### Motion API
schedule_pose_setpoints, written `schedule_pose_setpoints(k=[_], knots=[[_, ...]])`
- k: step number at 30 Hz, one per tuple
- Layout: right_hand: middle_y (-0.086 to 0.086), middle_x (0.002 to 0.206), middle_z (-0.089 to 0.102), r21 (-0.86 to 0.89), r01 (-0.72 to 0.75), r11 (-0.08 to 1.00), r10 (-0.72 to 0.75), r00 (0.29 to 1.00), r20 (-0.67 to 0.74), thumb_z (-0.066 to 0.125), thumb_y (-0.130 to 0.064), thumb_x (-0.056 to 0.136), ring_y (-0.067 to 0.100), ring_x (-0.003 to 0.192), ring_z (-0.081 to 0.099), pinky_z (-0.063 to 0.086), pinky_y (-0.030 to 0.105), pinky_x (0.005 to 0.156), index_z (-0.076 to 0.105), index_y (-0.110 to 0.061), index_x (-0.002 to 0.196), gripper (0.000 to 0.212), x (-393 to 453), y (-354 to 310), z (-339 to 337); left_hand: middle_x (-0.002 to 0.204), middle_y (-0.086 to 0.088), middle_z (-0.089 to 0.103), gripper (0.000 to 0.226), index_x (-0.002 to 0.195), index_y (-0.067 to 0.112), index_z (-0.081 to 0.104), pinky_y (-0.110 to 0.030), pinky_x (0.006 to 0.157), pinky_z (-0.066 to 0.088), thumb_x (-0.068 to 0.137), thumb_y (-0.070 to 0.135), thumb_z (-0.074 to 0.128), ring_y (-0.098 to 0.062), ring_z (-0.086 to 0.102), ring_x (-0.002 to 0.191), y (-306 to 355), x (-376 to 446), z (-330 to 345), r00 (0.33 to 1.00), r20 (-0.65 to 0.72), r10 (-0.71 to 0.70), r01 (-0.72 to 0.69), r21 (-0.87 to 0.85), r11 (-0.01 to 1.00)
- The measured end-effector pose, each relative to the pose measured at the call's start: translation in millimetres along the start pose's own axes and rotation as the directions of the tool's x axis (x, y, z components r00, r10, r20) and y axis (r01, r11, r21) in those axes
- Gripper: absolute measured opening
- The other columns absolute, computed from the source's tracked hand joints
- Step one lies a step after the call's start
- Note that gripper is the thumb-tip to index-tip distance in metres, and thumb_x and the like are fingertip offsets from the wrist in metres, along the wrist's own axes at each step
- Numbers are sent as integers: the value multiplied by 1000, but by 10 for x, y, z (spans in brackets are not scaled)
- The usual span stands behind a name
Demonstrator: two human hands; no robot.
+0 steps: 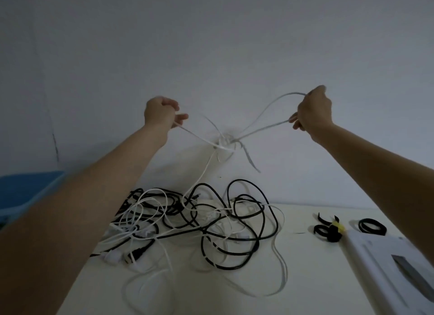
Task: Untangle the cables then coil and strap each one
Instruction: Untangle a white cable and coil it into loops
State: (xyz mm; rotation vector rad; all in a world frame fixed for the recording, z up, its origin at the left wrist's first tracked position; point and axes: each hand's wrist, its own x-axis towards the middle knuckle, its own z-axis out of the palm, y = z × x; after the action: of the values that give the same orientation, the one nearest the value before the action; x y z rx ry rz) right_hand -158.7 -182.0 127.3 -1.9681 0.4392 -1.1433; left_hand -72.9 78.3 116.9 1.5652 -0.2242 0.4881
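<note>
Both arms reach up and forward, spread wide. The left hand (pixel 162 113) pinches a strand of the white cable (pixel 263 129); the right hand (pixel 314 110) grips a loop of it. The strands run side to side, sagging to a knot (pixel 225 143) between them, held high above the black and white tangle (pixel 197 221) on the bench (pixel 305 279).

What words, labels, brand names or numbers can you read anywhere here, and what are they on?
None can be read.
White device at the table's right edge: no print shows on its casing.
Black straps: plain, with a yellow tag too small to tell.
Cable plugs: too blurred.
</note>
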Motion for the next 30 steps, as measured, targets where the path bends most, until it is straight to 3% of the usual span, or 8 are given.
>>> schedule_pose_setpoints(k=[6, 8, 10, 14, 17, 20, 25, 30], knots=[[18, 73, 62, 293, 11, 956, -59, 986, 155, 28, -8, 100, 15, 30, 52, 40, 20, 33, 38, -10, 101, 11, -37, -161, 33, 90, -15, 54, 20, 83, 0, 54, -19, 42, 52, 95, -7, 40, -15, 63, 40, -186, -210, 253, 901, 341, -270, 163, 311, 936], [14, 72, 62, 315, 70, 947, -131, 975, 178, 33, -13, 101, 16, 31, 52, 41, 21, 34, 42, -13, 99, 9, -21, -270, 7, 113, -17, 56, 21, 114, 0, 57, -30, 69, 57, 95, 6, 52, -23, 69, 79, -150, -325, 273, 777, 480, -407, -59, 700, 712], [12, 71, 63, 328, 123, 937, -201, 956, 216, 37, -15, 100, 17, 32, 52, 39, 20, 35, 44, -15, 97, 8, -12, -381, -23, 139, -12, 43, 51, 139, 11, 40, -37, 93, 47, 93, 27, 58, -29, 52, 118, -98, -418, 335, 696, 555, -456, -282, 795, 537], [12, 67, 62, 352, 186, 917, -302, 902, 309, 37, -14, 101, 19, 35, 52, 37, 20, 35, 43, -14, 99, 6, -87, -544, -58, 138, -2, 50, 44, 134, 18, 46, -32, 104, 38, 93, 31, 56, -17, 47, 125, 85, -596, 576, 553, 825, -117, -144, 233, 962], [11, 62, 60, 344, 190, 919, -294, 913, 283, 37, -12, 101, 17, 34, 50, 35, 20, 34, 42, -11, 102, 5, -82, -548, -141, 91, -1, 70, 16, 98, 12, 62, -24, 83, 53, 97, 22, 50, -10, 67, 85, 144, -694, 781, 590, 806, 44, 3, -57, 998], [9, 58, 53, 292, 172, 941, -238, 949, 209, 39, -11, 100, 10, 30, 43, 29, 17, 32, 45, -9, 101, 6, -27, -477, -244, 68, -1, 60, 28, 80, 10, 62, -19, 63, 53, 100, 23, 45, -6, 60, 57, 49, -695, 874, 662, 748, 57, -100, 13, 995], [3, 63, 47, 175, 176, 969, -200, 971, 131, 46, -11, 97, 10, 42, 43, 29, 13, 32, 53, -11, 96, 7, 80, -340, -403, 60, 2, 37, 30, 76, 11, 60, -17, 50, 39, 100, 22, 45, -12, 35, 53, -173, -512, 684, 742, 669, 34, -129, 93, 987], [3, 62, 50, 155, 181, 971, -204, 968, 146, 49, -12, 96, 11, 44, 44, 31, 13, 33, 56, -11, 96, 7, 14, -332, -272, 76, 5, 46, 19, 104, 17, 65, -14, 48, 35, 94, 28, 54, -6, 40, 59, -99, -607, 489, 603, 791, -101, -110, 207, 972]])
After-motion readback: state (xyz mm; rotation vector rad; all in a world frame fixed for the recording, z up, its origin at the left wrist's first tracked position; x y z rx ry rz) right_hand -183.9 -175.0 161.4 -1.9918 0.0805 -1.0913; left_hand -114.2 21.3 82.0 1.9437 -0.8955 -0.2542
